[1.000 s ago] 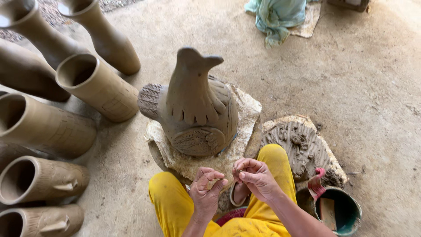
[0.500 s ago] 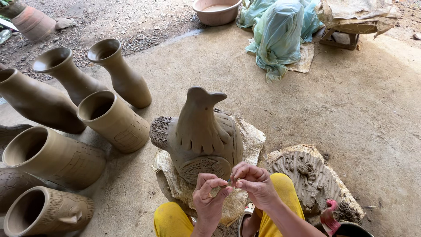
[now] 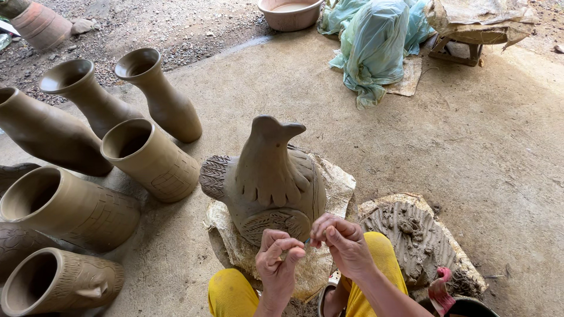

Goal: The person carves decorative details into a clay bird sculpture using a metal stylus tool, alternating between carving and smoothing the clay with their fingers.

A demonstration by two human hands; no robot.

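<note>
A grey-brown unfired clay bird figure (image 3: 267,179) with carved wings and tail stands on a sheet of plastic (image 3: 338,182) on the ground before me. My left hand (image 3: 279,258) and my right hand (image 3: 343,240) meet just in front of its base, fingers pinched together around a small thin tool or bit of clay that I cannot make out clearly. Neither hand touches the bird. My yellow trouser legs (image 3: 232,293) show under the hands.
Several unfired clay vases (image 3: 150,158) stand and lean at the left. A mound of wet clay (image 3: 414,240) lies on plastic at the right, a bucket's rim (image 3: 470,305) below it. A basin (image 3: 291,12), cloth-covered heap (image 3: 376,44) and low wooden stool (image 3: 464,47) stand far back.
The view has tilted up and away, showing more ground and the far basin. My hands stay together in front of the bird, shifted slightly right, still working the small item.
</note>
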